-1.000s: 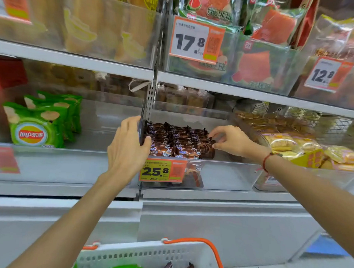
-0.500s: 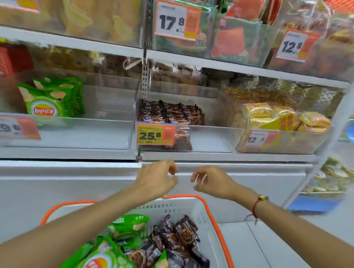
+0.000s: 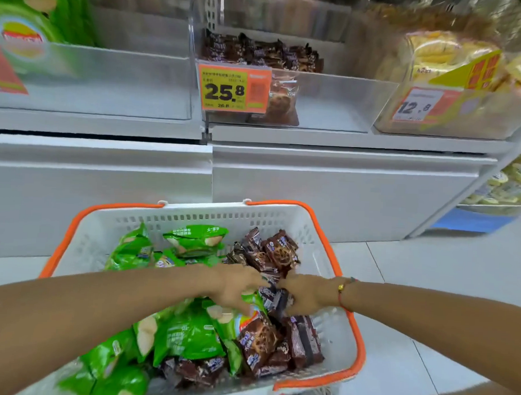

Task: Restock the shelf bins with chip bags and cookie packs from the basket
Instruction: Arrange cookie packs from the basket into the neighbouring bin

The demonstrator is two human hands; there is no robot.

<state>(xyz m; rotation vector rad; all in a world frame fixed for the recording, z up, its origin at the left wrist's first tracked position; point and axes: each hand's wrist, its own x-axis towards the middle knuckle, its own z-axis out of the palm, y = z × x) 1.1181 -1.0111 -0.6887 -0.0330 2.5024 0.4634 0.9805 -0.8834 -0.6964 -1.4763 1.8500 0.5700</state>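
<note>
A white basket with orange handles (image 3: 320, 229) stands on the floor below me, holding green chip bags (image 3: 189, 333) on the left and brown cookie packs (image 3: 278, 251) on the right. Both my hands are down inside it. My left hand (image 3: 238, 286) has spread fingers touching a chip bag and the edge of a cookie pack (image 3: 275, 299). My right hand (image 3: 304, 293) curls its fingers around that same dark pack from the right. Up on the shelf, the middle clear bin (image 3: 330, 96) holds a row of brown cookie packs (image 3: 258, 51). The left bin (image 3: 109, 82) holds green chip bags (image 3: 23, 32).
An orange 25.8 price tag (image 3: 233, 88) hangs on the middle bin's front. A bin of yellow packs (image 3: 447, 62) with a 12.8 tag stands to the right. Below the bins is a white cabinet front (image 3: 342, 194), with tiled floor (image 3: 442, 292) to the right.
My hands left the cookie bin on the shelf, dropped past the shelf edge and went down into the basket. My view tilted down with them.
</note>
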